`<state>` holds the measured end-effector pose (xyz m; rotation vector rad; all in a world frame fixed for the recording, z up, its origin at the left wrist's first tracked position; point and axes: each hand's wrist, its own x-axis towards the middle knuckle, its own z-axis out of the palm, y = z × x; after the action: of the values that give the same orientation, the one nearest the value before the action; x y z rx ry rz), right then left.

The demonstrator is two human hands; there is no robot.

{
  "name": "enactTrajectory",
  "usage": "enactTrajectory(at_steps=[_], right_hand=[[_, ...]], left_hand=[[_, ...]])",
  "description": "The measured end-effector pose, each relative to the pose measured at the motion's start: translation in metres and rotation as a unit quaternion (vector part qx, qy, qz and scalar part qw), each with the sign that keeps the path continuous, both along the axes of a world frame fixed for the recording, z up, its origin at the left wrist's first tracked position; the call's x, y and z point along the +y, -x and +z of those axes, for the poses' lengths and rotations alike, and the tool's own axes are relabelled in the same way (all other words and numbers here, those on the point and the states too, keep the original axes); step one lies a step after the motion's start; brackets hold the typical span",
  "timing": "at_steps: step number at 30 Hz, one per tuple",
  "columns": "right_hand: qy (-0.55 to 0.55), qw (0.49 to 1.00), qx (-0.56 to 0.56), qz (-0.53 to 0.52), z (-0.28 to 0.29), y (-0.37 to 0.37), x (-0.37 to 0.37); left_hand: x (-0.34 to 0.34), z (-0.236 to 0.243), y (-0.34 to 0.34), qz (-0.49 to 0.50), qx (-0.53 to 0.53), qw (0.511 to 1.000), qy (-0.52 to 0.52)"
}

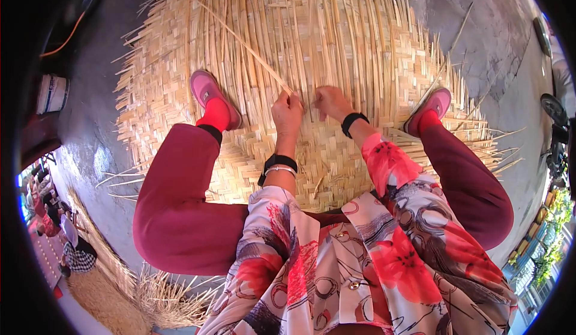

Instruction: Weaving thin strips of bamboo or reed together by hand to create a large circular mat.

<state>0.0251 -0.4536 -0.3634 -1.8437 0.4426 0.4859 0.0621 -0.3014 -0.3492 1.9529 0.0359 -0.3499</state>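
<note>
"What's nearest?"

"The floral shirt [351, 275], and just beyond it the maroon trousers [177, 212], legs bent out wide to either side, probably to leave room to work between."

"What's being held?"

"The left hand [288, 116] pinches the end of a long, pale strip [245, 45] that slants away to the upper left; gripping the tip likely gives finer control. The right hand [334, 104] is just beside it, fingers curled in; I can't tell whether anything is caught between them."

"What's underneath?"

"The woven mat [339, 176], flat on the floor [96, 128] beneath both."

"Anything on it?"

"The left shoe [207, 87] and the right shoe [439, 102], one on either side; I'd guess their weight helps stop it sliding. Beyond, loose strips [258, 11] run lengthwise, side by side, presumably laid that way so they don't tangle."

"Anything farther off that could hold things?"

"A pale, bucket-like container [53, 93], well off to the left. Its inside doesn't show, so I can't say what it holds."
</note>
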Motion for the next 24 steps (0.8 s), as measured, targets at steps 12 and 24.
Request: enactTrajectory(at_steps=[12, 24], right_hand=[[0.031, 0.993, -0.071, 0.093, -0.035, 0.035, 0.018], [-0.172, 0.985, 0.019, -0.028, -0.02, 0.024, 0.002]], left_hand=[[-0.025, -0.021, -0.017, -0.151, -0.06, 0.966, -0.201], [-0.018, -0.004, -0.025, -0.173, 0.064, 0.969, -0.162]])
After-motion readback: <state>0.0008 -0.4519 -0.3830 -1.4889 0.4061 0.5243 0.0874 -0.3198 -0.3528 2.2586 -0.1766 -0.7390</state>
